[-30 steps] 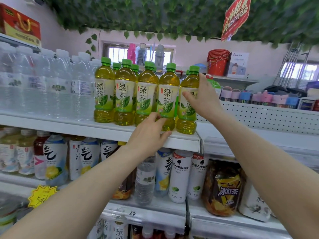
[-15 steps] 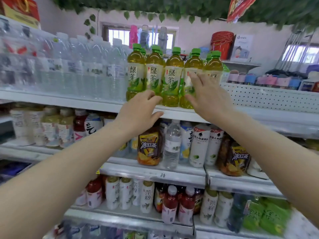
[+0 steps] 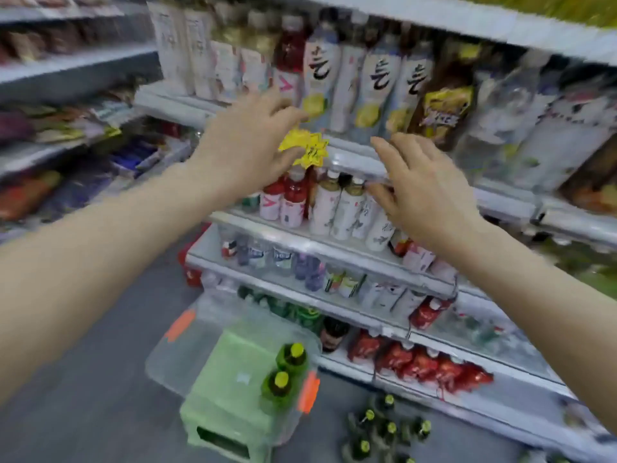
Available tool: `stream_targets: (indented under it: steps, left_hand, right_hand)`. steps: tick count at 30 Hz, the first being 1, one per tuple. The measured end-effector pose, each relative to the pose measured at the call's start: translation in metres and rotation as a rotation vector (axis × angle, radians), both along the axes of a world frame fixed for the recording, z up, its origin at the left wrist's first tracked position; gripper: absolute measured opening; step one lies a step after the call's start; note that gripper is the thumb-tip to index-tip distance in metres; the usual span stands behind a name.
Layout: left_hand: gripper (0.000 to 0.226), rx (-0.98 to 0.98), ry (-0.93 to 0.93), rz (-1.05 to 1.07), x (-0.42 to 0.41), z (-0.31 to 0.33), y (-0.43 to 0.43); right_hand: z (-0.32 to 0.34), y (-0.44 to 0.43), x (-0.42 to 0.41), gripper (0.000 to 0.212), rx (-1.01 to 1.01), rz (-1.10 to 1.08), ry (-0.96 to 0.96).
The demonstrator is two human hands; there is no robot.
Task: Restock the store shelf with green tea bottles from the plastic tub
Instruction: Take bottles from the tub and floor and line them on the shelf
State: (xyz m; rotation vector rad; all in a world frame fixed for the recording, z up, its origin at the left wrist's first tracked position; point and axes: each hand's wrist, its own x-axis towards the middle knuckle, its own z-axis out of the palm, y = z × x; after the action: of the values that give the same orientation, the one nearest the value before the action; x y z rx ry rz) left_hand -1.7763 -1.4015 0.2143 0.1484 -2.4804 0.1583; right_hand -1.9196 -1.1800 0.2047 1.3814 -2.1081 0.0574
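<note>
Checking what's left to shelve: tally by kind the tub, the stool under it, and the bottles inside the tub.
Plastic tub: 1
Green stool: 1
Green tea bottles in the tub: 2
Total: 4

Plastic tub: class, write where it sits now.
In the head view the plastic tub sits low centre, before the bottom shelf, holding two green tea bottles; more bottles stand on the floor to its right.

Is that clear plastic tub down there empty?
Not empty: the tub holds two upright green tea bottles at its right end; the rest of it looks bare.
</note>
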Motion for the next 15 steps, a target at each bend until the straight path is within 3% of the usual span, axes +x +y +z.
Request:
stream_targets:
  steps: [8, 12, 15]
  left_hand:
    - [0.044, 0.298, -0.111, 0.152, 0.098, -0.166, -0.044]
    - [0.048, 0.513, -0.209, 0.253, 0.135, -0.257, -0.028]
    - [0.045, 0.637, -0.309, 0.277, 0.157, -0.328, -0.003]
  right_hand:
    - [-0.178, -0.058, 0.075, 0.057, 0.225, 0.207, -0.3]
    - [-0.268, -0.062, 0.095, 0.057, 0.347, 0.286, -0.466]
    - [-0.336, -0.051, 0.099, 0.058, 0.524, 0.225, -0.573]
